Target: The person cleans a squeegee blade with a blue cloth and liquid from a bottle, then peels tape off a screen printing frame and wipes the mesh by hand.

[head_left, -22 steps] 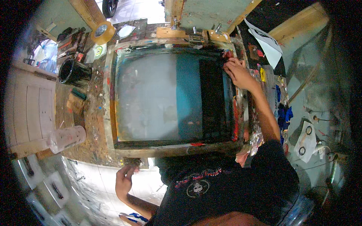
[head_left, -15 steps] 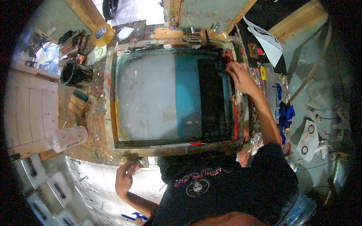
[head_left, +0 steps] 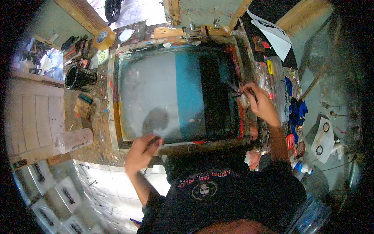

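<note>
A screen-printing frame [head_left: 115,93] lies on the paint-stained bench, its mesh [head_left: 150,84] pale grey at the left. A teal strip [head_left: 189,93] and a black strip [head_left: 212,93] run down its right part. My right hand [head_left: 261,104] is at the frame's right edge, its fingers pinched on something small and thin that I cannot make out. My left hand [head_left: 142,154] reaches over the frame's near edge. Its fingers are loosely bent, with a gap beside the thumb, and nothing shows in them. A shadow falls on the mesh beyond it.
Hinge clamps [head_left: 191,27] stand behind the frame. Along the left lie a tape roll [head_left: 104,38], a black-stained pot [head_left: 80,78] and a whitish bottle [head_left: 74,140]. Blue cloth [head_left: 298,111] and a sheet of paper [head_left: 270,35] are at the right.
My left hand has risen from below the bench to the frame's near edge. My right hand has moved down along the right edge, toward me.
</note>
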`<state>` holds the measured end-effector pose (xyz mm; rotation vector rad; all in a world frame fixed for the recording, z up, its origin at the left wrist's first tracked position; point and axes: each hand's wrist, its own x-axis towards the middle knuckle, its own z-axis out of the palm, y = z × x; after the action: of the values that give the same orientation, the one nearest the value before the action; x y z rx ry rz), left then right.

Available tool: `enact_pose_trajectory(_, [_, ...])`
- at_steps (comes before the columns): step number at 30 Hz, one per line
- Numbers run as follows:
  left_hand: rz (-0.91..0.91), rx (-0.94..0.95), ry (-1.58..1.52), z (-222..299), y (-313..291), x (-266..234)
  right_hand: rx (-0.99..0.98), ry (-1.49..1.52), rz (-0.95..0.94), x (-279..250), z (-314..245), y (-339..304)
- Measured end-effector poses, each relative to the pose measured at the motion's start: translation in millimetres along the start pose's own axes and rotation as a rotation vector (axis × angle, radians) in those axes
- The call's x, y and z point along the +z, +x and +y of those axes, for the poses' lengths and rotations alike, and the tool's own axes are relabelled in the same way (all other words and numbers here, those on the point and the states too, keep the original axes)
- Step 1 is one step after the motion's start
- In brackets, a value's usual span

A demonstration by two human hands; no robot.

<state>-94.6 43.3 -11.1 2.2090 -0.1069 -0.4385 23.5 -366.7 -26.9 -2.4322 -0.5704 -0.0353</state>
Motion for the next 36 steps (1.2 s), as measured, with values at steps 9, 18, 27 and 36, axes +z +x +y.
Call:
enact_pose_trajectory(9, [0.105,0.754,0.049,52,213,137,-0.012,0.027,0.008,-18,-40,-59])
enact_pose_trajectory(18, [-0.320,0.830,0.522,66,256,176,-0.048,0.119,0.045,-22,-50,-95])
enact_pose_trajectory(27, [-0.463,0.965,0.577,44,251,186,-0.031,0.096,0.027,-49,-70,-115])
enact_pose_trajectory(36, [-0.613,0.713,0.388,93,198,162,0.056,0.210,0.069,-73,-85,-122])
